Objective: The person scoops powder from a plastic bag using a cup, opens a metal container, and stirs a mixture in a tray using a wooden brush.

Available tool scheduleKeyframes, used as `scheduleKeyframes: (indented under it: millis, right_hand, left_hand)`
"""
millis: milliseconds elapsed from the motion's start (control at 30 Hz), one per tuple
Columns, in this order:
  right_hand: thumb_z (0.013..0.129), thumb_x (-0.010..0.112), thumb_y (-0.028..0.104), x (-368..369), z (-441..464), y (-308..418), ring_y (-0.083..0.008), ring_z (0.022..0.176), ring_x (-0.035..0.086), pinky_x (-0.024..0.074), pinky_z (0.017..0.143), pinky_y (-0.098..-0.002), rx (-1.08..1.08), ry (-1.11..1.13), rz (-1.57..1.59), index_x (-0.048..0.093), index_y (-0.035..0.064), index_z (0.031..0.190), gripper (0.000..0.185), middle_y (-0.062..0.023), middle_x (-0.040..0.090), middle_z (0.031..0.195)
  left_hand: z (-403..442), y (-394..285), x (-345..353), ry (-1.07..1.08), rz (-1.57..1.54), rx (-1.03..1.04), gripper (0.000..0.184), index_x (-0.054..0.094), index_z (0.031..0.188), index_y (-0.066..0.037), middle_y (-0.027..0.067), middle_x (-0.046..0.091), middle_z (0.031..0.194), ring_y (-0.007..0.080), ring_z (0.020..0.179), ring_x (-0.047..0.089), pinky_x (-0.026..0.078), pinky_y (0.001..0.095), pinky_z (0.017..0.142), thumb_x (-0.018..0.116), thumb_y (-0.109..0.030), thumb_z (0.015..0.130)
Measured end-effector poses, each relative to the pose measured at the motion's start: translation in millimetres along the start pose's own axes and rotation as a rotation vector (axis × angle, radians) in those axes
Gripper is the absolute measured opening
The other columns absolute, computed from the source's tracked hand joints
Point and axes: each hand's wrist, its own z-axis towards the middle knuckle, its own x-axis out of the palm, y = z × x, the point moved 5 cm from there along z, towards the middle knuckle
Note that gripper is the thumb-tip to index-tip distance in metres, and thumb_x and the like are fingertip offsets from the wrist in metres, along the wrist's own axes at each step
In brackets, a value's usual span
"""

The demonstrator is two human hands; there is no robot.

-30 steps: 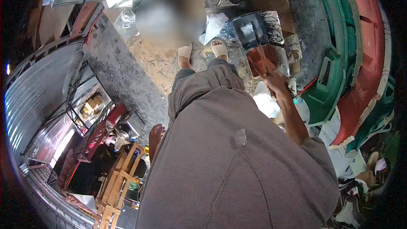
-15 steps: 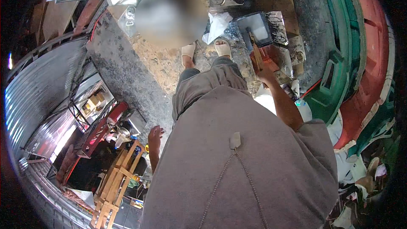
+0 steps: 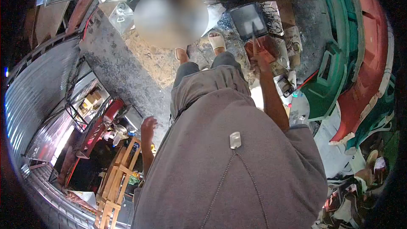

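In my right hand is a long, narrow wooden stick, its fingers wrapped round the lower end. The stick points away from me, its far tip over a square, dark-rimmed container with a pale grey-white surface inside; whether it touches that surface I cannot tell. Just beyond the hand, partly behind the stick, lies a reddish-brown container. My left hand hangs out at my left side over the floor, somewhat blurred, fingers apart and holding nothing.
Metal cans stand around the containers. Large green and red moulded panels lean at the right. Left of me are a wooden frame and corrugated metal sheeting. A blurred patch hides the floor ahead of my feet.
My right hand and the stick have shifted slightly, the stick now standing straighter in view. My left hand has moved a little up and left. The whole view has tilted slightly.
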Motion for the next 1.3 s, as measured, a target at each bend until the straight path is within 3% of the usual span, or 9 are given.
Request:
scheduleKeyframes:
  millis: [233, 367, 467, 533, 800, 933, 1000, 1133, 1300]
  right_hand:
    - [0.08, 0.056, 0.017, 7.7, -73.2, 36.6, -0.0116, 0.035, 0.039, 0.0347, 0.03, -0.0258, -0.078, -0.006, -0.18, 0.052, 0.0118, 0.075, 0.009, 0.0004, 0.044, 0.051]
    - [0.085, 0.053, 0.019, 19.0, 37.0, 6.8, -0.0094, 0.036, 0.042, 0.0348, 0.031, -0.0237, 0.093, -0.034, 0.134, 0.05, 0.0156, 0.068, 0.017, 0.0033, 0.044, 0.049]
    - [0.085, 0.051, 0.019, 60.5, 69.9, 16.9, -0.0098, 0.034, 0.043, 0.0348, 0.03, -0.0245, 0.264, 0.452, 0.85, 0.048, 0.0158, 0.064, 0.021, 0.003, 0.042, 0.046]
    - [0.082, 0.051, 0.015, 81.7, 55.6, 39.9, -0.0101, 0.035, 0.042, 0.0336, 0.029, -0.0256, -0.079, 0.242, 0.232, 0.049, 0.0166, 0.065, 0.017, 0.0021, 0.043, 0.049]
    - [0.072, 0.056, 0.009, 38.0, -53.0, 44.1, -0.0106, 0.037, 0.037, 0.0324, 0.034, -0.0279, -0.039, -0.003, -0.077, 0.053, 0.0104, 0.078, 0.006, 0.0005, 0.04, 0.051]
    - [0.069, 0.057, 0.008, 20.9, -67.6, 14.6, -0.0158, 0.045, 0.045, 0.0371, 0.042, -0.0333, 0.029, -0.061, -0.411, 0.055, 0.0062, 0.101, 0.032, -0.0031, 0.044, 0.055]
    - [0.068, 0.057, 0.009, 15.4, -47.5, -3.2, -0.0225, 0.058, 0.054, 0.0435, 0.052, -0.0371, -0.488, -0.113, -0.901, 0.052, 0.0014, 0.111, 0.044, -0.0079, 0.052, 0.064]
    - [0.067, 0.059, 0.011, 7.1, -4.2, -17.7, -0.024, 0.067, 0.056, 0.0455, 0.061, -0.0361, -0.605, 0.018, -1.301, 0.05, -0.0007, 0.115, 0.05, -0.0111, 0.056, 0.074]
    - [0.071, 0.061, 0.015, 9.8, 27.9, 24.7, -0.0263, 0.068, 0.058, 0.0476, 0.063, -0.0387, -0.425, -0.149, -1.619, 0.053, -0.0018, 0.107, 0.041, -0.0124, 0.058, 0.075]
  left_hand:
    - [13.5, -46.5, -5.2, -0.022, -0.04, 0.053, 0.034, 0.054, 0.114, -0.005, 0.0065, 0.063, 0.095, 0.0153, 0.086, 0.061, 0.045, 0.0289, 0.071, 0.052, -0.028, 0.089]
    - [-0.8, -31.4, 5.5, -0.03, 0.035, 0.04, 0.031, 0.055, 0.112, -0.007, 0.0054, 0.064, 0.094, 0.0149, 0.084, 0.062, 0.045, 0.0269, 0.068, 0.052, -0.027, 0.088]
    - [-17.2, 2.3, 4.9, -0.018, 0.016, -0.035, 0.03, 0.055, 0.11, -0.007, 0.0055, 0.064, 0.093, 0.0154, 0.083, 0.063, 0.045, 0.0265, 0.067, 0.052, -0.026, 0.088]
    - [-18.4, 44.5, 1.1, 0.025, 0.023, -0.119, 0.032, 0.055, 0.111, -0.007, 0.0062, 0.065, 0.093, 0.0159, 0.083, 0.063, 0.046, 0.0275, 0.067, 0.053, -0.03, 0.088]
    - [-19.4, 36.0, -6.2, 0.062, 0.053, -0.185, 0.035, 0.055, 0.112, -0.007, 0.0085, 0.063, 0.1, 0.0172, 0.086, 0.062, 0.046, 0.0303, 0.071, 0.051, -0.034, 0.089]
    - [-20.3, -34.5, -9.4, -0.066, -0.096, -0.043, 0.031, 0.054, 0.113, -0.007, 0.0068, 0.062, 0.1, 0.0167, 0.087, 0.061, 0.045, 0.029, 0.074, 0.051, -0.028, 0.091]
    - [-21.3, -58.8, -6.0, -0.078, -0.053, -0.013, 0.03, 0.054, 0.113, -0.007, 0.0066, 0.062, 0.1, 0.0171, 0.087, 0.061, 0.045, 0.0286, 0.074, 0.051, -0.027, 0.091]
    - [-18.9, -51.0, 2.9, -0.052, -0.029, 0.032, 0.03, 0.053, 0.114, -0.006, 0.0068, 0.062, 0.099, 0.0175, 0.086, 0.06, 0.045, 0.0273, 0.073, 0.051, -0.025, 0.091]
    - [-26.9, -24.1, 6.8, 0.006, 0.114, 0.001, 0.03, 0.053, 0.113, -0.006, 0.0073, 0.061, 0.097, 0.0167, 0.086, 0.061, 0.045, 0.0272, 0.07, 0.052, -0.026, 0.09]
